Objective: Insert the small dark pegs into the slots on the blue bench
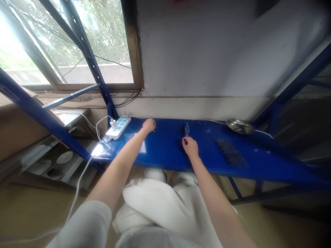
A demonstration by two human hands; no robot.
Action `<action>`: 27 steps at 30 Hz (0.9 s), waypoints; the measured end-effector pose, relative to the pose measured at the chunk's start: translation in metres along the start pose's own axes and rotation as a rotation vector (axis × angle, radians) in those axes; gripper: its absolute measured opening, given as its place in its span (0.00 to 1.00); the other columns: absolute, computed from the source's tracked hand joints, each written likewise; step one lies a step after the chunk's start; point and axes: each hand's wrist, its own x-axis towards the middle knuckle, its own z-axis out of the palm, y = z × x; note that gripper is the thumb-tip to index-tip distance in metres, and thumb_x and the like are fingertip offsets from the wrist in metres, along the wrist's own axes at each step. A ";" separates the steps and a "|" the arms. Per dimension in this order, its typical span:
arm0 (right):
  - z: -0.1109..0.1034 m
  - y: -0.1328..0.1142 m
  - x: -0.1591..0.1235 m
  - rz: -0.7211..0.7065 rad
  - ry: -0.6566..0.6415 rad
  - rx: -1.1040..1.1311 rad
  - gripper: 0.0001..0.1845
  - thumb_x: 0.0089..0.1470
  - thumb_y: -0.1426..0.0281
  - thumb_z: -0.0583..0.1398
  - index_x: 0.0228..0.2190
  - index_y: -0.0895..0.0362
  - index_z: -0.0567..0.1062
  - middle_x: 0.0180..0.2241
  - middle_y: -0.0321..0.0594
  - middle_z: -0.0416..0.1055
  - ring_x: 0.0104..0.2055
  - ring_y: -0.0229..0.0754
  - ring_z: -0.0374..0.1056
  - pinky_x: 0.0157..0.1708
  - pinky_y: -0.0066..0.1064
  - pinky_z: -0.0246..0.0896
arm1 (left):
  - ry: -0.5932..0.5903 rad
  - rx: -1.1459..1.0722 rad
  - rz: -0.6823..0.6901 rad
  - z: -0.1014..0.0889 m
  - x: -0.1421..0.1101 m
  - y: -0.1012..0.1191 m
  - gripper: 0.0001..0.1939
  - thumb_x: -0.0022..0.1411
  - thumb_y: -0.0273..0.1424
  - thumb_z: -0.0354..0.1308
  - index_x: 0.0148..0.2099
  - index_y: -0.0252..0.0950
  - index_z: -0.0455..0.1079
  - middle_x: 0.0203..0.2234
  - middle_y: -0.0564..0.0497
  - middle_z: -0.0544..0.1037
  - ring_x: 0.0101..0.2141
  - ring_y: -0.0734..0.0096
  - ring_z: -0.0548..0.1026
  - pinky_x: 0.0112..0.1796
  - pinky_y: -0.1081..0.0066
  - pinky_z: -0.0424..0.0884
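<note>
A small dark block (186, 130) with a row of small pale bits along its right side stands on the blue shelf (165, 151). My right hand (191, 147) is closed at the near end of this block, thumb and fingers pinched on it; its kind is too small to make out. Farther left, over the back part of the shelf, my left hand (149, 126) has its fingers curled together. A tiny pale speck shows by its fingertips, but what they hold is hidden.
A white power strip (118, 128) with a plug and cables lies at the shelf's left end. On the right are a shiny metal dish (240, 126) and a blurred-out dark flat thing (231, 152). Tiny bits lie near the back edge. Blue uprights (90, 55) frame both sides.
</note>
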 end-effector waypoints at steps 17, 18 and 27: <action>-0.002 0.000 -0.001 0.042 -0.009 0.036 0.17 0.56 0.65 0.48 0.33 0.59 0.73 0.32 0.45 0.73 0.32 0.43 0.67 0.34 0.36 0.61 | 0.025 0.099 -0.080 0.017 -0.005 -0.012 0.10 0.54 0.27 0.56 0.40 0.36 0.73 0.38 0.43 0.76 0.40 0.63 0.74 0.39 0.70 0.69; -0.002 -0.001 -0.001 0.045 -0.011 0.038 0.17 0.56 0.65 0.48 0.33 0.59 0.73 0.32 0.45 0.73 0.32 0.43 0.67 0.33 0.36 0.61 | 0.031 0.098 -0.086 0.017 -0.005 -0.013 0.10 0.54 0.27 0.56 0.40 0.36 0.73 0.38 0.43 0.76 0.40 0.63 0.74 0.39 0.70 0.69; -0.001 0.000 -0.001 0.047 -0.001 0.039 0.15 0.56 0.65 0.49 0.32 0.59 0.73 0.32 0.45 0.72 0.31 0.43 0.68 0.33 0.36 0.61 | 0.028 0.082 -0.135 0.015 -0.004 -0.016 0.11 0.52 0.27 0.58 0.40 0.36 0.73 0.36 0.43 0.77 0.40 0.63 0.74 0.38 0.71 0.69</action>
